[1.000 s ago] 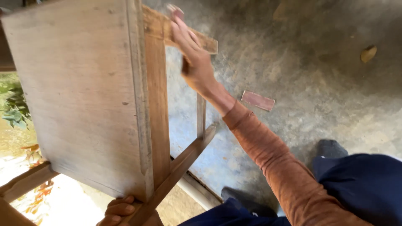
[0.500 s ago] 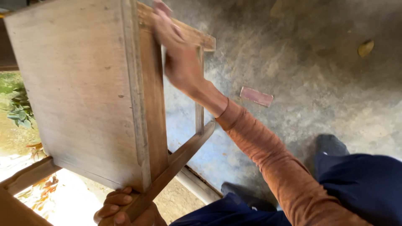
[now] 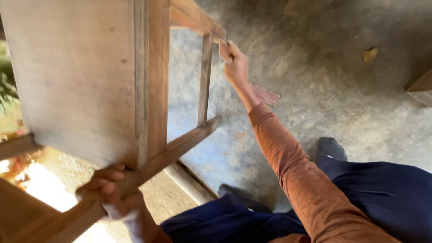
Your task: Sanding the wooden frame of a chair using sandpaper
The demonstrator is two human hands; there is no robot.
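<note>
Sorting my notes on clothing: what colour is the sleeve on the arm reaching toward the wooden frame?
Rusty orange sleeve, plain, in the head view.

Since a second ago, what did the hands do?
The right hand, pinching a small reddish sandpaper piece, slid from the top rail of the worn wooden stool to its outer end. The left hand kept its grip on the stool's leg. The second reddish sandpaper strip stayed on the concrete floor.

Daylight glares white at my lower left; the concrete floor (image 3: 342, 90) sits dimmer; my left hand (image 3: 108, 189) smears with motion blur.
</note>
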